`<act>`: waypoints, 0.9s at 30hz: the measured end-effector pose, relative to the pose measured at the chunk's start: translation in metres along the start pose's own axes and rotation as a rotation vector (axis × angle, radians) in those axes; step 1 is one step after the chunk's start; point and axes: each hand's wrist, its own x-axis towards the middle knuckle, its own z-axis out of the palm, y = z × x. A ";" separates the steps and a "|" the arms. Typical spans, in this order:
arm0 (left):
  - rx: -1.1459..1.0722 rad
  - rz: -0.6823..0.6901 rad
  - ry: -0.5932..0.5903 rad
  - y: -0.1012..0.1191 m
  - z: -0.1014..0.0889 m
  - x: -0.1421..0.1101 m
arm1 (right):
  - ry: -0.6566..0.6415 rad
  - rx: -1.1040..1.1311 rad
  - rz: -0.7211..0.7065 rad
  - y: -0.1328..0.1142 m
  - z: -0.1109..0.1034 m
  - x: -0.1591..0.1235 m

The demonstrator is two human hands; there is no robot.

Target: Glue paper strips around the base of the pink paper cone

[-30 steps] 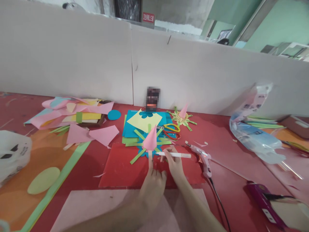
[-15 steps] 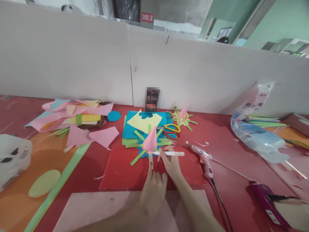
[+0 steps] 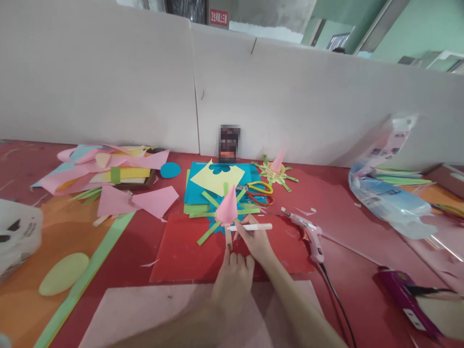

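Observation:
My right hand (image 3: 253,237) is closed around a white marker pen (image 3: 259,226). The pen lies nearly level, its tip pointing left towards a pale paper strip (image 3: 228,239). With its index finger stretched out, my left hand (image 3: 233,278) presses on the near end of that strip; its other fingers are bent. The strip's far end meets the base of a pink paper cone (image 3: 227,208). That cone stands upright on a blue paper flower (image 3: 213,225), with several green strips (image 3: 207,233) radiating from it. Whether the pen tip touches the strip I cannot tell.
A red board (image 3: 177,256) lies under the hands. Scissors (image 3: 261,192), a similar paper flower (image 3: 277,171) and a pink glue gun (image 3: 309,234) with a cord are to the right. Paper scraps (image 3: 108,169) lie left. A purple power strip (image 3: 402,299) is at the lower right.
The marker pen has shifted slightly left and up along the pale strip in my right hand. My left index finger stays on the strip. The whole view has tilted slightly.

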 end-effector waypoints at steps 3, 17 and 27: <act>-0.015 -0.010 0.006 0.000 0.000 0.000 | 0.029 -0.018 0.014 -0.002 -0.001 0.000; -0.039 0.015 -0.004 -0.001 -0.001 -0.002 | 0.021 -0.019 0.019 0.000 -0.001 -0.002; -0.023 0.036 -0.031 -0.002 -0.005 -0.002 | 0.220 0.066 0.010 0.002 -0.007 0.001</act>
